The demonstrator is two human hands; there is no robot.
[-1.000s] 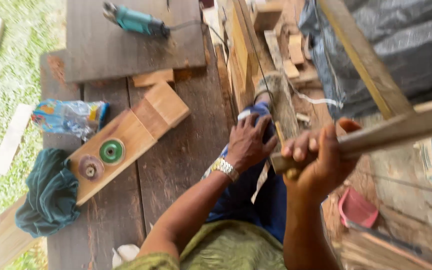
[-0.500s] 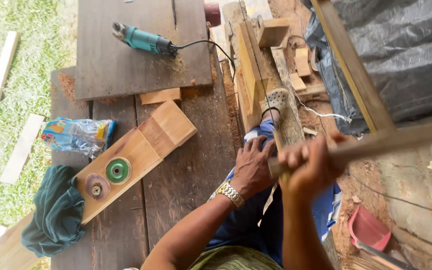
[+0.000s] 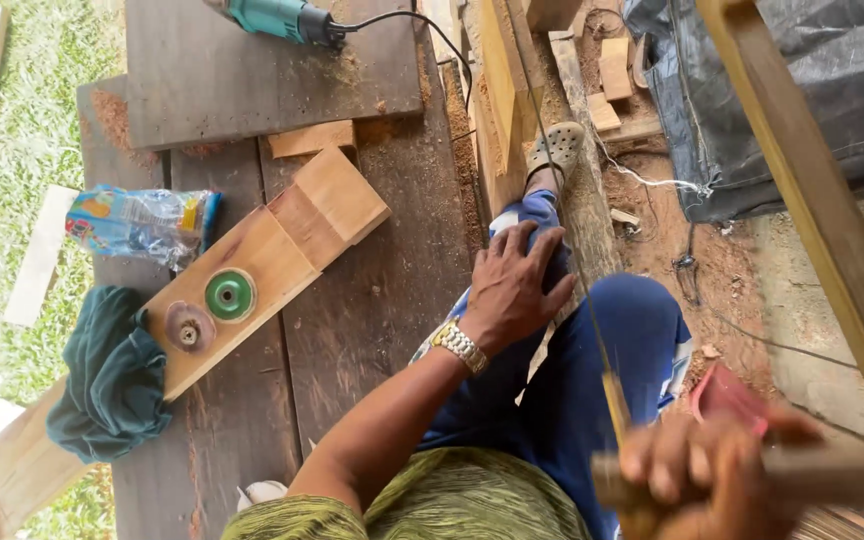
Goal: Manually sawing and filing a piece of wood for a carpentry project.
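While your right hand point(image 3: 712, 470) grips the stick point(image 3: 832, 472), your left hand point(image 3: 514, 290) lies open on your knee point(image 3: 542, 250); the blurred stick could strike it.

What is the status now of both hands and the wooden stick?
Left hand open, flat on blue-trousered knee. Right hand in closed grip on wooden stick, blurred. Thin blade runs beside the left fingers; contact unclear.

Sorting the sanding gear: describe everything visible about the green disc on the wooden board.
The green disc is round and flat, bright green with ringed ridges and a small dark centre hole, apparently a sanding or grinding pad. It lies face up on a pale wooden board, beside a worn greyish disc. No hand touches it; the left hand rests on a blue-trousered knee, apart.
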